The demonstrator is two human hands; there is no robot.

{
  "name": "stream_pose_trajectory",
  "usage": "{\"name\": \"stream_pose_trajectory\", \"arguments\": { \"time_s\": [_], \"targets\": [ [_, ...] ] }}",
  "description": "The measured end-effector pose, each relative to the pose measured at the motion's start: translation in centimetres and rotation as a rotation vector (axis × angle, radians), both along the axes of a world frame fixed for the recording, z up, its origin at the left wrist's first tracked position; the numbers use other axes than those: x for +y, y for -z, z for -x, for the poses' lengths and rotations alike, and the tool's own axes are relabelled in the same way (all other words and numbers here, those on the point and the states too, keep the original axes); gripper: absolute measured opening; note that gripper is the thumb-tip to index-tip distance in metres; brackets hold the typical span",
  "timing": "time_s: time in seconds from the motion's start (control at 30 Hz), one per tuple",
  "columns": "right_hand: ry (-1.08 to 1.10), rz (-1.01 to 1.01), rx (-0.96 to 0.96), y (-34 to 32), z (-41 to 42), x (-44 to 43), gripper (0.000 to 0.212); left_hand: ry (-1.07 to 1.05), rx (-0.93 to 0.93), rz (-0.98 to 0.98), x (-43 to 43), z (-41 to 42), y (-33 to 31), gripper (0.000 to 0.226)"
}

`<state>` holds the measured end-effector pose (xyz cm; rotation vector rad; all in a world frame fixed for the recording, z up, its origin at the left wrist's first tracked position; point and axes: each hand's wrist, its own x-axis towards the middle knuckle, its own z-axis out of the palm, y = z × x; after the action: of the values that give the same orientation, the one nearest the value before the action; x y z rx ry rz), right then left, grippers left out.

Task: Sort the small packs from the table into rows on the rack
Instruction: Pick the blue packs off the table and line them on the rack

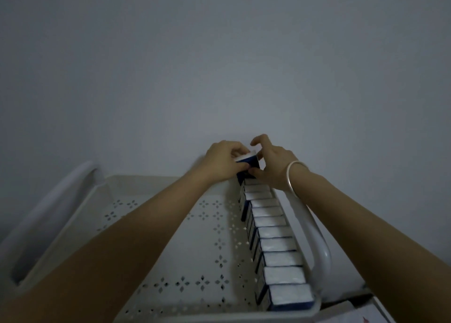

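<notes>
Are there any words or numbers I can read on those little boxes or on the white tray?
None can be read.
Pack held by the left hand and right hand: dark blue and white, any print too dim to read.
Row of packs: only plain white tops show.
Tray: cut-out pattern, no text.

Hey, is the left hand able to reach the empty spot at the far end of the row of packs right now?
Probably yes. The left hand already holds a pack just above the far end of the row, and nothing blocks the way down; the right hand is steadying it.
</notes>
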<state>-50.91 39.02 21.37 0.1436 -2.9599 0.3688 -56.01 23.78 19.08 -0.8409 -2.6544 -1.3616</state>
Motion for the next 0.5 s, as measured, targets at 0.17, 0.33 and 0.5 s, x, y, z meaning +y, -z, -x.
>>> {"name": "stream_pose_trajectory", "arguments": {
  "time_s": [0.17, 0.33, 0.5],
  "targets": [
    [0.009, -0.173, -0.017, 0.0, 0.4, -0.4, 0.028, -0.296, -0.346, -0.407, -0.2, -1.9, 3.1, 0.022],
    [0.023, -0.116, -0.024, 0.2, 0.5, -0.1, 0.034, -0.256, -0.883, -0.458, 1.8, -4.7, 4.0, 0.015],
    [-0.006, -0.117, -0.036, -0.1, 0.2, -0.2, 0.04, -0.257, -0.951, -0.478, 2.3, -5.4, 3.3, 0.029]
  ]
}}
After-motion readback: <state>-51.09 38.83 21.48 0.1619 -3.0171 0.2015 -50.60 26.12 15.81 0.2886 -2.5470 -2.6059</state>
